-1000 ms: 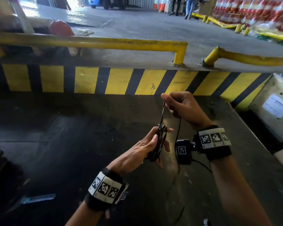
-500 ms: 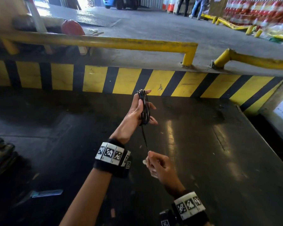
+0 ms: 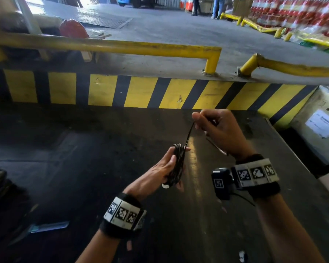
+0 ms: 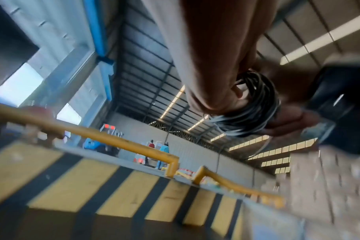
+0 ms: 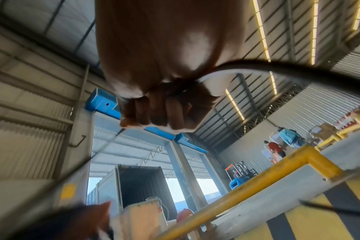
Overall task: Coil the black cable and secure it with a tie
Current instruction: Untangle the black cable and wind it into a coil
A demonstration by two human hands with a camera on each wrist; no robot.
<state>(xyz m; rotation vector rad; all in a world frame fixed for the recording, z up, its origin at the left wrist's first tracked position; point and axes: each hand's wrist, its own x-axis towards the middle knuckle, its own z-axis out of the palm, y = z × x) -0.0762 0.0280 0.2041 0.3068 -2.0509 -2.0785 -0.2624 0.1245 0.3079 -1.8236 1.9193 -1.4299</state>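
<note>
Right hand point(image 3: 219, 130) now raised, pinching cable point(image 3: 178, 162); left hand point(image 3: 160, 174) seemingly holds coil

Pretty contrasty overall. Daylight blows out through the open dock door point(image 5: 146, 186) and the ceiling light strips point(image 4: 173, 104), while the dark surface point(image 3: 84, 186) stays dim with one shiny glare streak. Both wrist views are smeared with motion blur and bent hard at the edges; the close-up hands are out of focus.

The white label point(image 3: 321, 123) bears print too blurred to read.
</note>
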